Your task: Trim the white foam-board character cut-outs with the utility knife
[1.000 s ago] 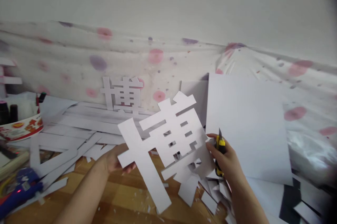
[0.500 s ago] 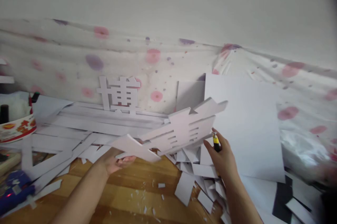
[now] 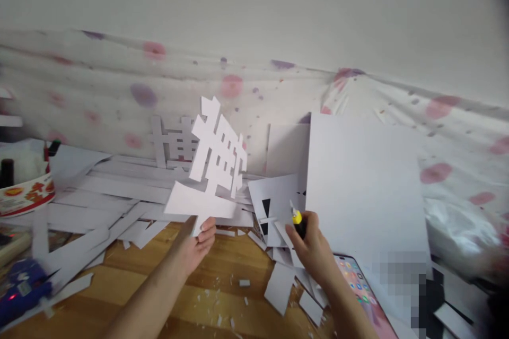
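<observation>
My left hand (image 3: 202, 241) grips a white foam-board cut-out character (image 3: 217, 153) by its narrow bottom stem and holds it raised and tilted above the wooden table (image 3: 186, 296). Closed around a yellow and black utility knife (image 3: 297, 218), my right hand (image 3: 314, 246) is to the right of the cut-out, apart from it. The knife's blade points up. A second cut-out character (image 3: 159, 142) leans against the patterned sheet at the back, partly hidden behind the held one. White board offcuts (image 3: 280, 286) lie below my right hand.
A large white board (image 3: 366, 190) leans upright on the right. A phone with a lit screen (image 3: 363, 294) lies beside my right forearm. Long white strips (image 3: 131, 188) cover the left side, near a printed bowl (image 3: 27, 196) and a blue device with a red light (image 3: 24, 288).
My left hand has turned the cut-out from lying slanted to standing more upright, its far end swinging up and left. My right hand with the knife moved left, and the phone came into view.
</observation>
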Tool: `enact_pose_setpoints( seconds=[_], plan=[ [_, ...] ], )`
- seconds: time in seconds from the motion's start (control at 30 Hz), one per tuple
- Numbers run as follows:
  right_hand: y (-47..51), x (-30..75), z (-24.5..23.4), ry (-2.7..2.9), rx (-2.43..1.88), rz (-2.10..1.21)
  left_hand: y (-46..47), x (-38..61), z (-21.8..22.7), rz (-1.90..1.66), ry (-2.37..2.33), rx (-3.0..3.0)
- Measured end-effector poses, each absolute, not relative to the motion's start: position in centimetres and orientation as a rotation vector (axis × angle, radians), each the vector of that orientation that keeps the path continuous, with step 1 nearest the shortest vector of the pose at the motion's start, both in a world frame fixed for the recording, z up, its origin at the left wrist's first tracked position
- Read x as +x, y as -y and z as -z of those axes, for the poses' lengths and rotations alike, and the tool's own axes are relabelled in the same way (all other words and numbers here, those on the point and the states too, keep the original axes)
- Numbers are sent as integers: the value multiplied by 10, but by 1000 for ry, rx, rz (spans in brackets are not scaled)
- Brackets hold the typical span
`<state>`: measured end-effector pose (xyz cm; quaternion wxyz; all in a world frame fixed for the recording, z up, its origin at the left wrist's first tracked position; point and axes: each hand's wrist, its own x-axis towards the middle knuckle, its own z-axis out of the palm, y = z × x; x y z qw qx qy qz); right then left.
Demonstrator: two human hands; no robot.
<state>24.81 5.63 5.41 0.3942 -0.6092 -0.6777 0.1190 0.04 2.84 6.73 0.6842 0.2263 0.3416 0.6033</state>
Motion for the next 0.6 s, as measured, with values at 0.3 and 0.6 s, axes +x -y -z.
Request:
enact_pose_setpoints(
  seconds=[0.3, 0.6],
  plan=[
    [-8, 197, -62, 2263, -897, -109, -21, 29, -68, -1554, -935, 558],
    [1, 184, -66, 2311, -826, 178, -13, 44, -70, -1609, -989, 503]
  ],
)
